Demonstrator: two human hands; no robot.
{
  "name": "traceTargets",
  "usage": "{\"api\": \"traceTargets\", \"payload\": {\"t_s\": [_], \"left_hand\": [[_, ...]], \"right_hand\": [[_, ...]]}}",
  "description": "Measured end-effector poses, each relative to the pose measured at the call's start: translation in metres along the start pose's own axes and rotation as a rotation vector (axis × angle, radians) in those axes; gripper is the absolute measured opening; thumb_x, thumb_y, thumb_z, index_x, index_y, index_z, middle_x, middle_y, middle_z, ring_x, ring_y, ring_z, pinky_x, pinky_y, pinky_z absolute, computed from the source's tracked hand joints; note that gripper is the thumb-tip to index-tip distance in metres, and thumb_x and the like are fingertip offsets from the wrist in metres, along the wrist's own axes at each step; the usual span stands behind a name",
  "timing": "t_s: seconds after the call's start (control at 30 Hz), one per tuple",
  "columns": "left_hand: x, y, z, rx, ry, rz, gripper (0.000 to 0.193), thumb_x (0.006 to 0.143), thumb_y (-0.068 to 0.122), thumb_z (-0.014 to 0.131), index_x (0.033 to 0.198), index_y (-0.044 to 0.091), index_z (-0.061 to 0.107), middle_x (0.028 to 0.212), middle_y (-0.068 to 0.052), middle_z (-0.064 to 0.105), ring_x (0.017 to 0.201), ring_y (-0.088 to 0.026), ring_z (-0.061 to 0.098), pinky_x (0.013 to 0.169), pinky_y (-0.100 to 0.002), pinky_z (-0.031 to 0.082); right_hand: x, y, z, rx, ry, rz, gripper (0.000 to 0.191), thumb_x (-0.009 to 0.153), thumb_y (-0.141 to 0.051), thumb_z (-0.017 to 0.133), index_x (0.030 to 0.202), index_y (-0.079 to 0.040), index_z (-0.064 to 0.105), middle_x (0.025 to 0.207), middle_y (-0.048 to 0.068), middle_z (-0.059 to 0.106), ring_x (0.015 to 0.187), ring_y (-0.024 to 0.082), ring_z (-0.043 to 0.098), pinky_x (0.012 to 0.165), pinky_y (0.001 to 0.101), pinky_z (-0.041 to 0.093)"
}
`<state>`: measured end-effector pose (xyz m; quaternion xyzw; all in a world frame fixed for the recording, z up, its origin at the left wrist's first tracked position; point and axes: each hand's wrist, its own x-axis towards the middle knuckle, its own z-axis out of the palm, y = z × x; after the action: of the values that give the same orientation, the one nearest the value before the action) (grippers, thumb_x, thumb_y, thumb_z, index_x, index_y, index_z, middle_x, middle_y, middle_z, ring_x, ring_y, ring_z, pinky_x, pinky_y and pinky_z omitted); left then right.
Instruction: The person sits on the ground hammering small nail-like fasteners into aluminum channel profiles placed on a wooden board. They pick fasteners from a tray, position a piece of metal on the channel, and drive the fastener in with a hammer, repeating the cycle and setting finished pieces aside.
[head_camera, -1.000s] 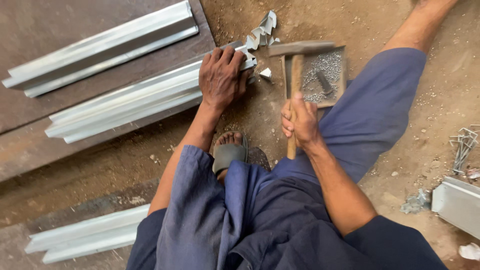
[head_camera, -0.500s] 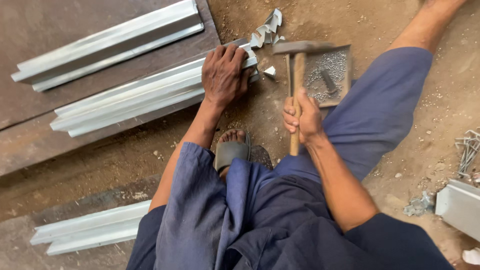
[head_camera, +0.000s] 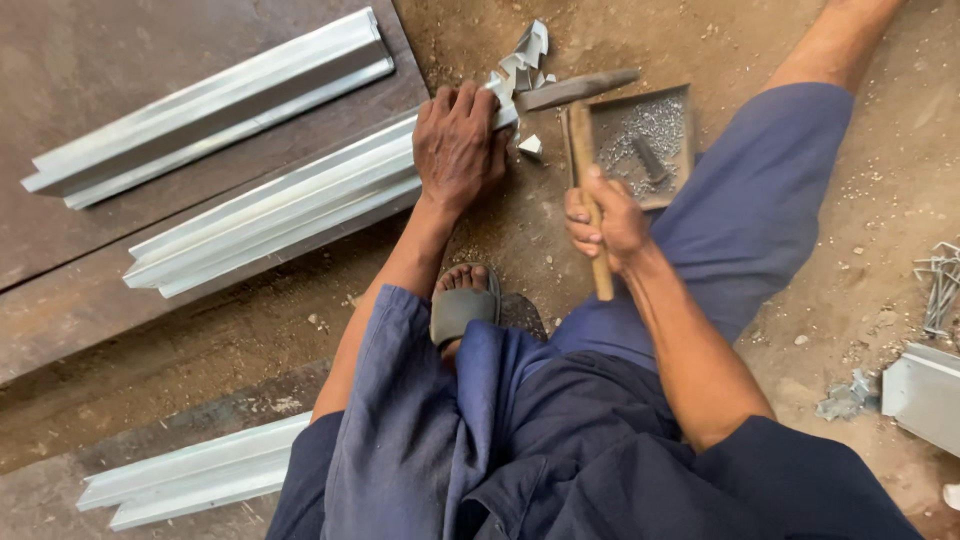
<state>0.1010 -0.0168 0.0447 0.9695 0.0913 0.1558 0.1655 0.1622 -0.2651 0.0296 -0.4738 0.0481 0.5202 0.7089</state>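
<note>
No packages, labels, signs or screens show anywhere in this view.
</note>
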Motion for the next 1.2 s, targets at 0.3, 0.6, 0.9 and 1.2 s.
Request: {"api": "traceTargets", "payload": {"t_s": [0.3,0.6,0.9,1.2], "left_hand": [[0.020,-0.009,0.003,0.288,0.095,0.257,0.048,0.091,0.049,0.057,0.134,0.028,0.047,0.133,-0.017,0.052,0.114,-0.039,0.054,0.090,-0.059,0.047],[0.052,-0.013,-0.027,0.043,-0.595,0.141,0.041,0.104,0.040,0.049,0.141,0.020,0.049,0.114,-0.024,0.058,0.096,-0.037,0.065,0.073,-0.051,0.053],[0.048,-0.021,-0.024,-0.040,-0.450,0.165,0.040,0.098,0.030,0.062,0.126,0.003,0.051,0.105,-0.024,0.059,0.094,-0.040,0.065,0.073,-0.051,0.053],[0.046,-0.031,-0.017,-0.045,-0.431,0.198,0.044,0.094,0.030,0.061,0.122,-0.001,0.049,0.101,-0.026,0.060,0.092,-0.042,0.065,0.071,-0.052,0.053]], "right_hand": [[-0.003,0.000,-0.009,0.024,-0.010,0.052,0.038,0.114,-0.038,0.038,0.093,-0.006,0.040,0.070,0.001,0.045,0.043,0.004,0.040,0.032,0.0207,0.038],[-0.013,0.003,-0.010,0.189,0.046,0.018,0.034,0.113,-0.035,0.036,0.100,-0.005,0.043,0.070,0.001,0.046,0.045,0.004,0.042,0.033,0.0198,0.039],[0.007,-0.001,-0.024,0.095,0.067,0.002,0.041,0.116,-0.038,0.036,0.094,-0.004,0.042,0.066,-0.002,0.045,0.043,0.006,0.042,0.029,0.0214,0.039],[0.007,0.001,-0.021,0.047,-0.046,0.145,0.024,0.112,-0.035,0.037,0.124,-0.019,0.050,0.067,-0.003,0.046,0.042,0.005,0.041,0.030,0.0199,0.037]]}}
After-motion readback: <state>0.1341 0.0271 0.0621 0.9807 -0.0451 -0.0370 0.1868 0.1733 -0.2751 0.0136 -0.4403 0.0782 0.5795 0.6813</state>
